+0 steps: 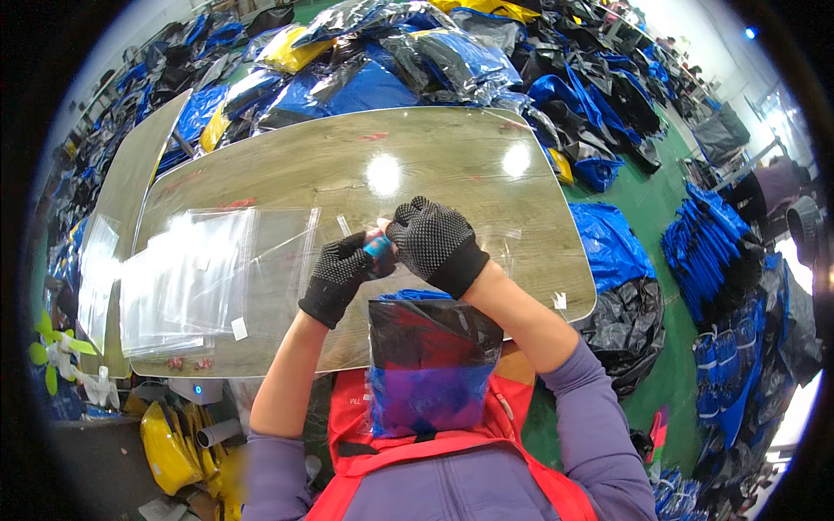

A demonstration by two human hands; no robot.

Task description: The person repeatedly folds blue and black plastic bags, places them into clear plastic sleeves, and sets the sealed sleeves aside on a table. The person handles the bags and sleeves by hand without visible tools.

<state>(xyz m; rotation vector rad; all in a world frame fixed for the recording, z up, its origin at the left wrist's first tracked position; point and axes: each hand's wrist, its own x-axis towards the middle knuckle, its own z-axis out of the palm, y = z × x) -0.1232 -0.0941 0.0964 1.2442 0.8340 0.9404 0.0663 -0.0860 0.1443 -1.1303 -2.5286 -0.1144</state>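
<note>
My left hand [337,276], in a black glove with pale dots, is closed around a small blue-teal thing [377,247] that looks like a little roll; its kind is not clear. Beside it, my right hand [434,243], gloved alike, is curled shut with bare fingertips touching or close to that thing. Whatever its fingers pinch is hidden. Below both hands, a folded black and blue pack [434,365] in clear plastic rests on my lap, over a red apron [352,404]. Left of my left hand, a stack of clear plastic bags [187,286] lies on the wood-grain table [434,182].
Blue, black and yellow packs in clear plastic [373,74] are heaped past the table's far edge. A black and blue bundle [621,321] stands on the green floor [638,187] at the right. A small green-bladed fan [65,352] and yellow pieces [169,447] are at the left.
</note>
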